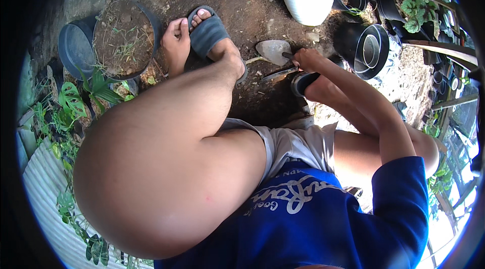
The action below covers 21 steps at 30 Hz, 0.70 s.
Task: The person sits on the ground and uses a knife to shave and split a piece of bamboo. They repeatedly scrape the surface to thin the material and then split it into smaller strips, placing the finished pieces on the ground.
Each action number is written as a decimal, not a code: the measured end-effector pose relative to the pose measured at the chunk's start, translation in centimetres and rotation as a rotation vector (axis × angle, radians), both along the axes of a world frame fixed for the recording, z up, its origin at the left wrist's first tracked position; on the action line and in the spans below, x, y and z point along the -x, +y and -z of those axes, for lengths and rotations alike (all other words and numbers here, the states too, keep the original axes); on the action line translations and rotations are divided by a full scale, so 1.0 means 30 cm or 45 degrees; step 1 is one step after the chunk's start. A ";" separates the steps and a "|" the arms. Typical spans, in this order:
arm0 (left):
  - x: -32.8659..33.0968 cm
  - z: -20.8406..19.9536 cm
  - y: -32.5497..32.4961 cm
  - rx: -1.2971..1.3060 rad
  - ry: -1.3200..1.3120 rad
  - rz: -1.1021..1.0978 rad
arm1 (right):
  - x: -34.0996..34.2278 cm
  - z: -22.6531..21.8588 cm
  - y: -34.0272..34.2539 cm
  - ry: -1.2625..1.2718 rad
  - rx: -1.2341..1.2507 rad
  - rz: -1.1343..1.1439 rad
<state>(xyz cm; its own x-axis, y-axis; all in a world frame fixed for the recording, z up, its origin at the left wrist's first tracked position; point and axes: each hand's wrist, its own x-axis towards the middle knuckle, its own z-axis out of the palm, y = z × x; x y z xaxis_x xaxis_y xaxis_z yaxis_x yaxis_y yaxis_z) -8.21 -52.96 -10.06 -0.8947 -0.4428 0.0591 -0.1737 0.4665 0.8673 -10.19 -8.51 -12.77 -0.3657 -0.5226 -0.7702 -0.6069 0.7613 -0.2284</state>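
My right hand [303,60], between 1 and 2 o'clock from the middle of my view, is wrapped around the handle of the trowel [273,52], whose broad grey blade points toward 11 and sits over the soil at 1 o'clock. I take that grip, close behind the blade, to be for control in a tight spot between the feet. A narrow blade [279,74] lies just below it, probably set there to be within reach. My left hand [176,41], between 10 and 11, has its fingers curled next to the sandal [208,34]; I see nothing in it, but cannot tell whether it pinches something small or touches the sandal. The containers seem pushed to the sides, perhaps leaving the ground between them for working. At 10 o'clock a wide dark pot [155,25] is filled with soil and thin grass, and past it a bluish pot [76,49] shows a smooth pale inside. At 1 the white pot [307,4] shows me its wall, so I cannot see its contents. At 2 a black pot [346,41] holds smaller pots nested inside, likely to save space.
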 end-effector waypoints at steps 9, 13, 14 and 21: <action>-0.013 -0.029 -0.011 -0.085 -0.086 0.128 | 0.153 -0.171 -0.013 -0.429 0.595 0.245; -0.038 -0.092 0.012 0.070 -0.175 0.220 | 0.334 -0.428 -0.008 -0.647 0.743 0.281; -0.045 -0.100 0.029 0.125 -0.220 0.199 | 0.378 -0.513 -0.022 -0.588 0.677 0.138; 0.013 -0.066 0.056 -0.106 -0.038 0.330 | 0.418 -1.335 -0.002 0.255 0.604 -0.172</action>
